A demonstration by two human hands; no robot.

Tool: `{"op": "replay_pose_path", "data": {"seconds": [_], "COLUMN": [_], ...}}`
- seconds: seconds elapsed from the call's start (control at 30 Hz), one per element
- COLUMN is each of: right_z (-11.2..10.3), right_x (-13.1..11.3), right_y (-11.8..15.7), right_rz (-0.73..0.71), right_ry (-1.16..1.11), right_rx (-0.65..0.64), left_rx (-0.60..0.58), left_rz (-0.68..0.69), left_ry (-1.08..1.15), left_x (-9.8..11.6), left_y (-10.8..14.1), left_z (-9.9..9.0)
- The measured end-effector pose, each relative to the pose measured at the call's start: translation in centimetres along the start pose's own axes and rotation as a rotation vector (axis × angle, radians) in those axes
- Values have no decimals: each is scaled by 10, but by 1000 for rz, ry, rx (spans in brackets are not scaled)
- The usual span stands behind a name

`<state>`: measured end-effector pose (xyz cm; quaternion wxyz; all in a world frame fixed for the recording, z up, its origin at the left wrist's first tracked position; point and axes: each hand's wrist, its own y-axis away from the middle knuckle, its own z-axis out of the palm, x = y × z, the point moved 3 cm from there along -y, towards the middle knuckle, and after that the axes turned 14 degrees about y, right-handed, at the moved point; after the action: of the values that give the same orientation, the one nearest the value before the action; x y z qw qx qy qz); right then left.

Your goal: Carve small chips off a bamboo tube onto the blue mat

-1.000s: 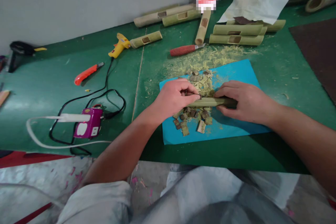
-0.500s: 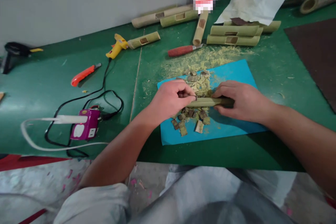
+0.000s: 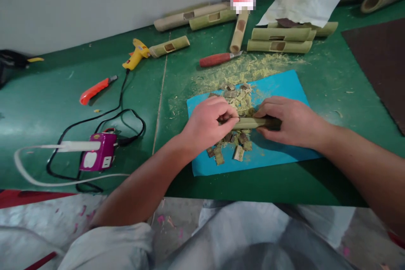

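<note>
My right hand (image 3: 284,120) is closed around the right end of a greenish bamboo piece (image 3: 249,123), which lies roughly level over a blue sheet (image 3: 284,152). At its left part, my left hand (image 3: 213,120) pinches thumb and fingertips together, with a sliver of something small and dark between them; the left end of the bamboo is hidden behind this hand. Small brown and green bamboo chips (image 3: 239,152) are scattered on the sheet below the bamboo. Pale shavings (image 3: 242,101) lie behind it.
Behind the sheet lies a red-handled knife (image 3: 218,59), near notched bamboo tubes (image 3: 278,46). To the left are an orange cutter (image 3: 96,90), a yellow glue gun (image 3: 137,55) and a purple power adapter (image 3: 99,152) with cords. A dark brown sheet (image 3: 379,59) covers the right side.
My left hand has shifted slightly right along the bamboo, its pinch now hiding most of the small dark piece. The right hand keeps its grip. The view has turned slightly.
</note>
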<state>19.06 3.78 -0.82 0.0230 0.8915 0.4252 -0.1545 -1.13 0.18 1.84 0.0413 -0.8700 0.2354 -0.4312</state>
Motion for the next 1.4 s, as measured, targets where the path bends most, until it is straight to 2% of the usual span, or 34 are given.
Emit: {"op": "replay_pose_path", "data": {"seconds": [0.1,0.27,0.6,0.9,1.17,1.4], "right_z": [-1,-1,-1,-2,-1,0], "right_x": [0,0,-1,-2,-2,-1], "right_y": [0,0,0,0,1,0], "right_rz": [4,15,1,18,13,20], "right_ry": [-9,-17,-14,-19,-13,-15], "right_rx": [4,-10,-3,-17,-9,-10], "left_rx": [-15,-107,-185,-187,-174,-184], "left_rz": [67,122,111,202,229,286], "left_ry": [-33,-189,-330,-423,-434,-477], "left_x": [2,6,12,13,12,12], "left_y": [0,1,6,7,7,8], "left_z": [2,-8,-11,-9,3,-2]}}
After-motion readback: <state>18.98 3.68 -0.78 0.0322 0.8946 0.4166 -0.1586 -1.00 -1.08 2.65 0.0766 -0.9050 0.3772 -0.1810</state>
